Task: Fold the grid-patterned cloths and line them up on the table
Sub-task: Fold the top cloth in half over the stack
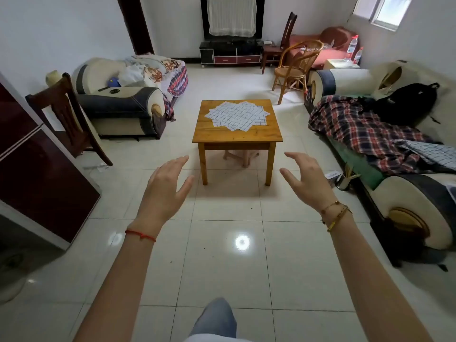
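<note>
A: Head view — what sits on the table?

B: The wooden table [237, 134] stands on the tiled floor [222, 255] at twelve o'clock from the person, well apart from both hands. On its top lies a pile of grid-patterned cloths [237, 116], white with dark lines, spread flat and fanned at different angles so the corners stick out like a star. None of them looks folded.

A: And the hands?

B: Both are raised in the air in front of the body, holding nothing. The left hand [167, 183] is at about eleven o'clock, fingers straight and relaxed, palm turned inward, a red string bracelet [140, 235] on the wrist. The right hand [307, 180] is at about one o'clock, fingers spread and a little bent, with gold bracelets [335, 214] on the wrist. Neither touches the table or the cloths.

A: Anything around it?

B: An armchair [123, 104] at ten o'clock with fabric heaped on it, a sofa [394, 149] at two to three o'clock covered by a plaid blanket [357, 129] — a black backpack [407, 102] rests on it. A rattan chair [296, 67] stands at one o'clock beyond the table.
</note>
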The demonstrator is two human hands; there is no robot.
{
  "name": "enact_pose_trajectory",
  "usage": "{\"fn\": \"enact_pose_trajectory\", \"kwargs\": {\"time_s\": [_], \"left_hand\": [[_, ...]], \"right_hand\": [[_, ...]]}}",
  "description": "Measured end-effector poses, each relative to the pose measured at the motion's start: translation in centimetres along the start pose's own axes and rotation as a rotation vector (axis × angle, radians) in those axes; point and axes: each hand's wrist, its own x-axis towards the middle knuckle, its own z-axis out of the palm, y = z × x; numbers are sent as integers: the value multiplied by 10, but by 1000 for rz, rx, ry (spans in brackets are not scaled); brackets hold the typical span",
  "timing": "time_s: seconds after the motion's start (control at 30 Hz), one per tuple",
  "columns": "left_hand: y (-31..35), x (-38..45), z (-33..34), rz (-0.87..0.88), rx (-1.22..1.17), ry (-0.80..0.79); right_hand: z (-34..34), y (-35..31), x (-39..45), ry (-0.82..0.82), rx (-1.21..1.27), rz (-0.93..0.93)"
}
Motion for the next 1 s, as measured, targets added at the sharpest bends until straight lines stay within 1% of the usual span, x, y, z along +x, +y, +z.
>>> {"fn": "enact_pose_trajectory", "kwargs": {"time_s": [0.1,0.27,0.4,0.63,0.83,1.0], "left_hand": [[-7,9,7,-4,-19,18],[-22,31,34,-29,-25,-15],[-37,65,60,-39,-22,-37],[-69,168,87,-57,-57,-55],[-103,263,105,-42,-74,-62],[-120,320,121,-38,-63,-102]], "right_hand": [[5,5,10,17,0,7],[24,18,35,-18,-26,19],[47,35,66,-36,-11,36],[83,60,160,-63,-1,85],[113,71,252,-54,2,101],[132,82,306,-30,5,117]]}}
